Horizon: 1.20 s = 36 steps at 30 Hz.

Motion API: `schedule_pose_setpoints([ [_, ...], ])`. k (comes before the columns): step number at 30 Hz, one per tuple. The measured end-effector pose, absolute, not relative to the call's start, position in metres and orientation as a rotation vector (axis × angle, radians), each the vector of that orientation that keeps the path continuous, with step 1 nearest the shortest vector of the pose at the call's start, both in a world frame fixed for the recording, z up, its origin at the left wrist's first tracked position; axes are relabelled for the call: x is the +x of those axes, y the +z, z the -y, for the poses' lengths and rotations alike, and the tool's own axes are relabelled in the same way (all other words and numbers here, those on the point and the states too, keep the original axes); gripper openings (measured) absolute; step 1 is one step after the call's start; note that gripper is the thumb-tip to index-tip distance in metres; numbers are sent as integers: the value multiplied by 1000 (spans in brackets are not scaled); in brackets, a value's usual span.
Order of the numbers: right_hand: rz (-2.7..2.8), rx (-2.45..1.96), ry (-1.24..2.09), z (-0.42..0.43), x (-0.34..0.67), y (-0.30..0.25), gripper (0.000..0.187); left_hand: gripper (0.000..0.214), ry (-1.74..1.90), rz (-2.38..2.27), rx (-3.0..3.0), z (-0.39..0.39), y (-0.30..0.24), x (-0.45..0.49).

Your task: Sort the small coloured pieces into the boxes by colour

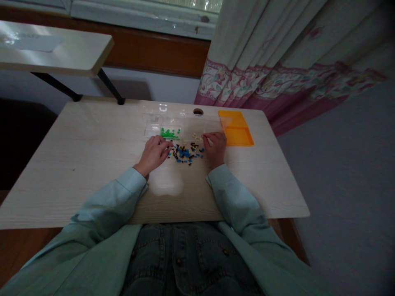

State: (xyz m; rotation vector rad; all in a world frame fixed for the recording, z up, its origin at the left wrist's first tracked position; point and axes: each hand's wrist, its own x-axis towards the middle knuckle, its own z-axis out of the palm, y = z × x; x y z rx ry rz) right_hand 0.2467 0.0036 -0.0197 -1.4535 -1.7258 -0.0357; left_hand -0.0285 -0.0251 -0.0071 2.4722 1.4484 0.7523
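A loose pile of small blue, brown and yellow building bricks lies on the table between my hands. Behind it is a clear plastic compartment box. Green bricks fill part of one compartment, and a few cream bricks lie in another. My left hand rests at the pile's left edge, fingers loosely bent with thumb and forefinger apart. My right hand is at the box's front edge beside the cream bricks. Its thumb and forefinger are pinched together; whatever is between them is too small to make out.
An orange divided tray lies right of the clear box, partly under its end. A round cable hole is near the table's back edge. At the back left, a raised shelf stands on black legs. A curtain hangs behind the right corner.
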Motion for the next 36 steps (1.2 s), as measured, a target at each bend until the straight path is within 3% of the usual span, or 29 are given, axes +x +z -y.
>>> schedule_pose_setpoints([
  [21, 1743, -1426, -67, -4, 246, -20, 19, 15, 728, -1423, 2444, 21, -8, -31],
  [36, 1760, -1425, -60, -3, 244, -19, 18, 22, 818, -1432, 2412, 21, -12, -31],
])
